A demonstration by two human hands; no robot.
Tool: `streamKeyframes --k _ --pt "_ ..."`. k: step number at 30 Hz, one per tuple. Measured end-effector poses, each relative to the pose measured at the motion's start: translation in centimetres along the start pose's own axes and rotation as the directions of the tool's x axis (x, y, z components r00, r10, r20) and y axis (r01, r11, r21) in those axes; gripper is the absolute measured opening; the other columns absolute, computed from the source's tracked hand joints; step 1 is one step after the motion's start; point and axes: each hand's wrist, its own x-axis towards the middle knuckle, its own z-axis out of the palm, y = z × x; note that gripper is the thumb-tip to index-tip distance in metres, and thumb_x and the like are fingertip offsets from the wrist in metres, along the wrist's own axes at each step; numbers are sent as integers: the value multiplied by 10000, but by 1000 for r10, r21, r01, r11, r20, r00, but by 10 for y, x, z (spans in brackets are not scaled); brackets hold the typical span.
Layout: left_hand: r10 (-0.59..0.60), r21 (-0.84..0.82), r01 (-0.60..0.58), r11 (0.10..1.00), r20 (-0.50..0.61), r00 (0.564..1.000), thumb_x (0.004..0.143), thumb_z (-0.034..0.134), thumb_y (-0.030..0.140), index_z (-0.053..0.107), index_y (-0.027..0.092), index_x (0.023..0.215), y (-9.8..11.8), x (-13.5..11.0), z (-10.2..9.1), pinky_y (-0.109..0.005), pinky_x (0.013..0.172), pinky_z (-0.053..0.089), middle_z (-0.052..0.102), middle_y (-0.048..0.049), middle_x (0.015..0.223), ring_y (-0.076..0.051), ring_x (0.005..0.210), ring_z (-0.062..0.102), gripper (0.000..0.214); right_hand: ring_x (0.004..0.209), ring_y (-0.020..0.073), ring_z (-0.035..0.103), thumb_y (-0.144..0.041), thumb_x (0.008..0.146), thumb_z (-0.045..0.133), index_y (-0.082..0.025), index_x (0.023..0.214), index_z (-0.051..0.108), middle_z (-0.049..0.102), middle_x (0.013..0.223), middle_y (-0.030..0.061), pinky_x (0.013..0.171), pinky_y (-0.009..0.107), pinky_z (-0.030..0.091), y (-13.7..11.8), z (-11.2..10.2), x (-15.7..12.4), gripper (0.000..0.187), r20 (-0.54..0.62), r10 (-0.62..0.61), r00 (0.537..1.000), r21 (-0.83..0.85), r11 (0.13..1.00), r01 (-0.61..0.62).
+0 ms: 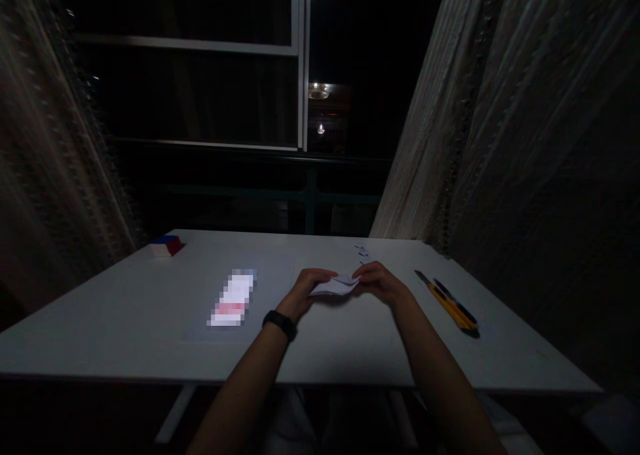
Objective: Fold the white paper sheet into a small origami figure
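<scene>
A folded piece of white paper (336,286) is held up between my two hands, over the middle of the white table. My left hand (306,288), with a black band on its wrist, pinches the paper's left end. At the right end my right hand (379,280) grips it with thumb and fingers. The paper bends a little and its upper edge is uneven. Dim light hides the fingertips behind it.
On the table (125,322), a lit, pixelated phone (233,300) lies left of my hands. A coloured puzzle cube (166,245) sits at the far left. To the right are a yellow utility knife (453,308) and a dark pen (453,298). Small dark marks (363,254) show beyond my right hand.
</scene>
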Motion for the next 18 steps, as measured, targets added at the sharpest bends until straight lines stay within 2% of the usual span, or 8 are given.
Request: streamKeyframes --k 3,5,7,9,11,13,15,18 --pt "2 12 -2 1000 5 1000 589 575 115 716 88 775 2 -1 0 -225 530 409 688 -106 757 -165 638 594 234 567 202 636 -146 509 686 -88 695 707 678 625 95 604 341 512 -1 0 -1 196 17 0 1000 -20 1000 0" --pt "-6 38 6 999 6 1000 581 598 109 709 83 832 3 -3 1 -228 531 407 685 -99 734 -155 607 586 275 586 201 638 -162 526 694 -94 730 706 682 652 92 617 348 515 0 0 -1 216 8 -9 1000 -26 1000 9" --pt "-5 46 4 999 11 1000 567 641 107 681 91 950 4 -4 3 -230 534 405 683 -87 738 -144 587 580 385 611 197 640 -182 547 705 -109 790 700 687 700 85 624 348 519 1 1 2 254 -42 -27 999 -28 999 26" --pt "16 48 -16 999 4 1000 556 692 133 651 94 1016 2 -5 6 -231 545 410 682 -88 771 -142 599 584 464 624 189 638 -207 566 717 -130 852 687 689 733 74 611 335 523 4 3 7 297 -144 -52 988 -33 998 47" --pt "44 81 -43 996 -7 999 560 724 198 666 75 954 0 -4 8 -229 543 409 676 -94 762 -140 599 580 417 607 179 631 -234 578 728 -147 899 672 685 719 58 578 315 521 5 7 11 338 -247 -85 965 -50 996 74" --pt "78 157 -75 985 -14 997 578 726 280 688 62 797 -4 -2 9 -220 515 389 657 -82 680 -130 558 554 312 571 168 618 -260 582 734 -154 945 654 675 674 40 539 294 511 6 13 14 386 -296 -132 946 -74 991 115" --pt "118 211 -109 971 -32 992 595 715 348 679 68 685 -6 0 8 -214 492 368 630 -63 615 -118 526 527 296 543 163 609 -283 580 738 -161 1001 628 662 630 23 507 278 494 7 21 15 451 -292 -168 941 -87 985 149" --pt "169 179 -153 972 -82 982 606 704 408 657 80 655 -9 3 5 -209 475 353 607 -49 591 -106 505 506 335 556 182 621 -293 536 765 -164 1021 604 675 657 31 500 283 483 10 31 15 527 -214 -156 964 -66 987 145"
